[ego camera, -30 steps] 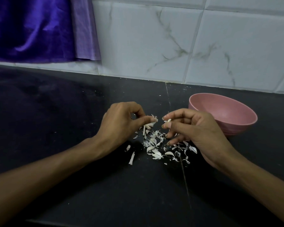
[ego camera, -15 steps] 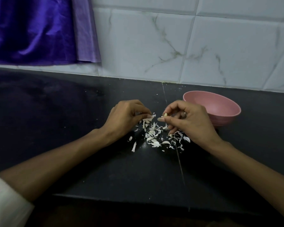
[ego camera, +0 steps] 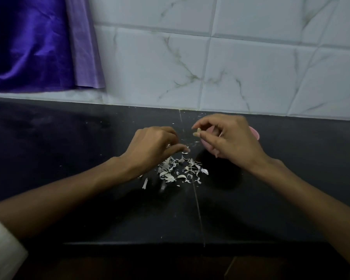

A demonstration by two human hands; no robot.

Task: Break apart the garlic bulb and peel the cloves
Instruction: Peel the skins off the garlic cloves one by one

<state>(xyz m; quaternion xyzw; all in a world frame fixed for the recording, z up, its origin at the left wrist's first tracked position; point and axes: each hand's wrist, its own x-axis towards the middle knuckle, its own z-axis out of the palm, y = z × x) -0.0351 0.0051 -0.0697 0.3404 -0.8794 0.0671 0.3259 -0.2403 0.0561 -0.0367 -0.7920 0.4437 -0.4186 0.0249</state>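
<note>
Now: your right hand (ego camera: 232, 142) pinches a garlic clove (ego camera: 198, 129) between thumb and forefinger, above the pink bowl (ego camera: 255, 134). It is probably light, firm and slick; grip its flanks. The long axis seems near upright, though it is too small to confirm. Your left hand (ego camera: 154, 146), fingers curled, touches the peel scraps (ego camera: 180, 170); whether it holds anything is unclear.

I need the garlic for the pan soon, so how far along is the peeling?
Done: a heap of peeled skins lies on the black counter. In hand: the right hand pinches a small clove in front of the pink bowl; the left hand is over the skins. Left: unclear, since the right hand hides most of the bowl and no whole bulb shows.
</note>
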